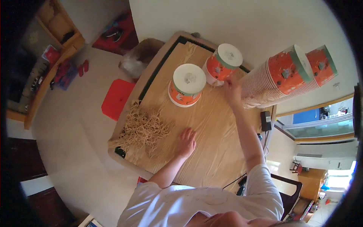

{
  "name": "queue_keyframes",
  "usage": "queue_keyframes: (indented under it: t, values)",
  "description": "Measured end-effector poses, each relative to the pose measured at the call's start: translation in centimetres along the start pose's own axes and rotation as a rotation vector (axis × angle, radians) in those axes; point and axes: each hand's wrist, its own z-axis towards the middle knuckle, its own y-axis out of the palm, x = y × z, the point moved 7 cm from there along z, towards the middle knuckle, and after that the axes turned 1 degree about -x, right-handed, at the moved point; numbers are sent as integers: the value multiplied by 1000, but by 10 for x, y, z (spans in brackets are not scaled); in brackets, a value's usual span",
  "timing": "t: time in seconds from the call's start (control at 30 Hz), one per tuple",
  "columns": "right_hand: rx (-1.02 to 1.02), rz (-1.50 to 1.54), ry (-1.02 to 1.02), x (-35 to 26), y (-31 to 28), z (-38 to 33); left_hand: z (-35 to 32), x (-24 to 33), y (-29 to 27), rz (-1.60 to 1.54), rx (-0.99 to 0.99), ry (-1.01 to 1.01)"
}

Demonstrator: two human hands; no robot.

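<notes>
My left hand (187, 143) rests on the wooden table with its fingers laid out, holding nothing. Beside it on the left spreads a loose heap of thin tan strands (145, 128). My right hand (232, 91) reaches to the far side, its fingers drawn together by the lower rim of an upturned orange paper tub (218, 67); what they hold, if anything, is too small to make out. Another upturned orange tub (185, 97) with a green band and whitish base stands nearer, left of it. Close by my right hand lean tall nested stacks of matching paper tubs (289, 70).
A black power adapter (266, 121) with a cable sits at the table's right edge. Left of the table are a red stool (118, 99) and a bin with a plastic liner (136, 62). A dark chair (289, 193) stands behind my right arm; a wall rises beyond the tubs.
</notes>
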Motion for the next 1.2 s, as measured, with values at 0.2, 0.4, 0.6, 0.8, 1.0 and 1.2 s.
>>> queue_keyframes:
  t: [0.2,0.4,0.6,0.8,1.0,1.2]
  values:
    - [175,-303,-145,54,21,-24,-5,-6,7,16,0,-10]
    - [338,-308,-72,72,28,-8,0,5,2,78,33,21]
    - [365,-265,-105,72,41,0,-2,0,7,89,-38,-13]
    - [379,-159,10,79,45,6,3,4,2,63,-41,-4]
    - [323,36,191,64,35,3,4,5,1,15,-55,-39]
    - [29,-120,-566,-100,33,-47,0,-6,7,7,-8,-86]
